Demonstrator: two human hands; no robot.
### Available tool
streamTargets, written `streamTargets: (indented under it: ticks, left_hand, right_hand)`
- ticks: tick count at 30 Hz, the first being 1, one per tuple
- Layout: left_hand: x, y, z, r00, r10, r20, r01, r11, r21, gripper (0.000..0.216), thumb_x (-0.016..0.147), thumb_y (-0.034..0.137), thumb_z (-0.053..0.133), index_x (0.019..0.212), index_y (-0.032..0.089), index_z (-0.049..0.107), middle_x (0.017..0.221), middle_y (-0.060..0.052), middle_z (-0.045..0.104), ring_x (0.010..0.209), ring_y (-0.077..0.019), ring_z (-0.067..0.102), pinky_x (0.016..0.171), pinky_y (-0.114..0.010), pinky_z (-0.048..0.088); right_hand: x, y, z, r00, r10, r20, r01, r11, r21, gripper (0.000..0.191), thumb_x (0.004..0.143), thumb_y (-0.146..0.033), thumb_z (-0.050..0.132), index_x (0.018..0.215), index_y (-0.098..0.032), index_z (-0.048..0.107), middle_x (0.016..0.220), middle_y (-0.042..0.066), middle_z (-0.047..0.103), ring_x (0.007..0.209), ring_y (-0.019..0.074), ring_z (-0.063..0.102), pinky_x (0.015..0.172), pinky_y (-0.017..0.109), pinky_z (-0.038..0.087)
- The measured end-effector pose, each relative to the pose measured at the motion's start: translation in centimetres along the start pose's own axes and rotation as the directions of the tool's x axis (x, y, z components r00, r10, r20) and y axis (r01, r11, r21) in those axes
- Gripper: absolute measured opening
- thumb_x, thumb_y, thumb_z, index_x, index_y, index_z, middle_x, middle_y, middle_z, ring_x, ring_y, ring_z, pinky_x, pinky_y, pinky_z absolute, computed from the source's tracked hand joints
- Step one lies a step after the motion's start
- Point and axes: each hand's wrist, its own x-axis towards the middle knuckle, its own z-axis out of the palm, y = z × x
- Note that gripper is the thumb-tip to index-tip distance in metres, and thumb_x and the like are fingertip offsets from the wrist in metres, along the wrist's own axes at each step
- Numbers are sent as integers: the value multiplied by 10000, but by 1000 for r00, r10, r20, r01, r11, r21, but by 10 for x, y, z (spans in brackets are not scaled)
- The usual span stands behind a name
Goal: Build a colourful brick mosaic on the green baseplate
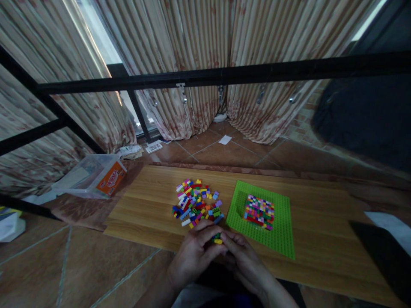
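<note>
Close together at the table's near edge, my left hand [197, 248] and my right hand [239, 250] are both closed on a few small toy bricks [218, 240]. Yellow and green show between the fingers; the rest of the bricks is hidden. Just beyond my left hand lies a loose pile of mixed-colour toy bricks [197, 201]. To the right of the pile, a green studded baseplate [279, 244] lies flat at a slight angle. On it sits a roughly square block of multicoloured bricks [259, 211], with a red row along its near side.
The wooden table [138, 205] stands on a tiled floor. At its left is a clear plastic box [86, 171] with an orange label. A dark flat object [382, 252] lies at the right end. A black metal rail [205, 77] crosses before the curtains [199, 38].
</note>
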Motion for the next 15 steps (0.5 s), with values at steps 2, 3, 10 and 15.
streamTargets:
  ticks: [2, 3, 10, 15]
  left_hand:
    - [2, 1, -1, 1000, -8, 0, 8, 1000, -11, 146, 811, 275, 585, 923, 210, 652, 891, -26, 588, 871, -144, 550, 776, -244, 435]
    - [3, 1, -1, 1000, -16, -7, 16, 1000, -22, 137, 808, 268, 590, 912, 209, 656, 894, -28, 588, 875, -146, 549, 776, -245, 433]
    - [6, -9, 1, 994, -42, -103, 28, 991, -132, 185, 778, 284, 629, 946, 219, 670, 929, -32, 588, 899, -155, 557, 791, -247, 438]
    - [9, -21, 5, 984, -22, -178, -18, 975, -221, 206, 774, 300, 632, 960, 219, 674, 949, -36, 600, 882, -153, 570, 781, -248, 446]
  right_hand:
    - [1, -1, 1, 1000, 9, -16, -9, 1000, 29, 270, 756, -436, 661, 801, -172, 632, 518, -84, 375, 405, 17, 194, 386, 172, 100]
    - [1, -1, 2, 1000, 12, -25, -11, 999, 42, 268, 751, -429, 670, 816, -172, 633, 525, -83, 385, 407, 15, 195, 388, 170, 101]
    - [7, -10, 11, 998, 26, -58, -20, 995, 99, 299, 699, -423, 720, 710, -159, 582, 514, -88, 378, 413, 10, 187, 392, 167, 103]
    - [13, -12, 13, 998, 34, -44, -29, 993, 112, 322, 696, -430, 719, 664, -157, 550, 493, -98, 346, 402, 9, 161, 384, 169, 90]
